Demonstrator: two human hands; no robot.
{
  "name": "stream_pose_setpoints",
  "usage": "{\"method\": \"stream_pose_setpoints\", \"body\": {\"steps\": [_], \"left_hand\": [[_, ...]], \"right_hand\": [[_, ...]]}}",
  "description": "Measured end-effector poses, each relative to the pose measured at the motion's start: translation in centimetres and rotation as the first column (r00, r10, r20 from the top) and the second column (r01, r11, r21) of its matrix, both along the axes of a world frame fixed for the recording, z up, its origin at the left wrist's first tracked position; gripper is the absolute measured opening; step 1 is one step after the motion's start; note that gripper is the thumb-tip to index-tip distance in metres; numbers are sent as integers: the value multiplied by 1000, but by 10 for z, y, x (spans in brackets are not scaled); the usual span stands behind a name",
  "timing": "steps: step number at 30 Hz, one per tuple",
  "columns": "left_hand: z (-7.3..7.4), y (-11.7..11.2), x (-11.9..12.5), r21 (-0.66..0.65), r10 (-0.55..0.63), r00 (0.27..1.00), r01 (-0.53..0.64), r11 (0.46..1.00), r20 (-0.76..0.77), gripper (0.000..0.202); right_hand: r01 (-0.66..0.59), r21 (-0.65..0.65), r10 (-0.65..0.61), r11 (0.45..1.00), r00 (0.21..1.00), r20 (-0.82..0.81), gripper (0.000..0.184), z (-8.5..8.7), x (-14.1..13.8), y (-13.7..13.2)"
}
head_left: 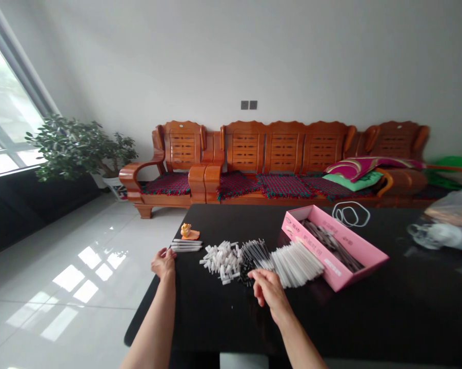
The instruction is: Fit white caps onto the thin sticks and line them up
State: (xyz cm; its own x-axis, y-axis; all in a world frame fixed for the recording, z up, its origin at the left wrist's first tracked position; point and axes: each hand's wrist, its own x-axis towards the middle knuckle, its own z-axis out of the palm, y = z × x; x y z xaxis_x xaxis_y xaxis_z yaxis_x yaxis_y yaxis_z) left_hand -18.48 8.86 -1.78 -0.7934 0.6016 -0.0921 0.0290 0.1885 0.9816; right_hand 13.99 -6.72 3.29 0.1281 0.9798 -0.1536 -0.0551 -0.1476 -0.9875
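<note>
On a black table (369, 318) lie a heap of small white caps (222, 257), a bundle of thin dark refills (254, 255) and a row of white pen barrels (297, 261). My right hand (268, 291) hovers just in front of the refills and barrels, fingers curled toward them; whether they hold anything I cannot see. My left hand (163, 262) rests at the table's left edge, fingers bent, beside a few white pens (186, 246). Behind those pens sits a small orange figure (188, 231).
An open pink box (333, 246) with dark sticks inside lies right of the barrels. A white loop of cord (350, 213) and a plastic bag (452, 220) sit farther back. Beyond the table stand a wooden sofa (284, 159), a potted plant (77, 148) and a window.
</note>
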Motion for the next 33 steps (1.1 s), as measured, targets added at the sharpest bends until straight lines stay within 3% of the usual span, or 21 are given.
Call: {"method": "stream_pose_setpoints", "body": {"steps": [6,9,11,13,15,17,19,24,29,33], "left_hand": [[-1,4,3,-36,-67,995,64,997,-75,27],[1,-1,4,-46,-85,990,80,996,-112,31],[3,-8,10,-50,-95,986,89,995,-134,33],[5,-19,23,-34,-117,981,113,993,-155,34],[7,-33,43,29,-171,971,178,984,-168,34],[9,-51,67,102,-256,953,274,956,-161,34],[10,-68,91,143,-331,927,357,923,-176,34],[7,-98,127,161,-431,849,492,855,-305,30],[0,-105,134,175,-407,741,568,805,-534,24],[0,-106,135,171,-412,692,608,775,-593,25]], "right_hand": [[15,-7,-14,1000,997,81,42,-7,10,0],[61,-20,-53,998,964,261,34,-13,30,0],[117,9,-110,993,896,431,30,-16,49,0],[179,69,-181,981,742,646,26,-17,67,0],[244,74,-192,967,504,842,20,-16,81,0],[271,39,-125,962,307,943,18,-15,87,0],[264,-14,-42,965,207,977,17,-14,88,1],[239,-60,32,969,119,992,18,-13,81,3],[221,-78,57,972,98,994,20,-12,79,6],[235,-102,72,967,133,988,21,-10,82,12]]}}
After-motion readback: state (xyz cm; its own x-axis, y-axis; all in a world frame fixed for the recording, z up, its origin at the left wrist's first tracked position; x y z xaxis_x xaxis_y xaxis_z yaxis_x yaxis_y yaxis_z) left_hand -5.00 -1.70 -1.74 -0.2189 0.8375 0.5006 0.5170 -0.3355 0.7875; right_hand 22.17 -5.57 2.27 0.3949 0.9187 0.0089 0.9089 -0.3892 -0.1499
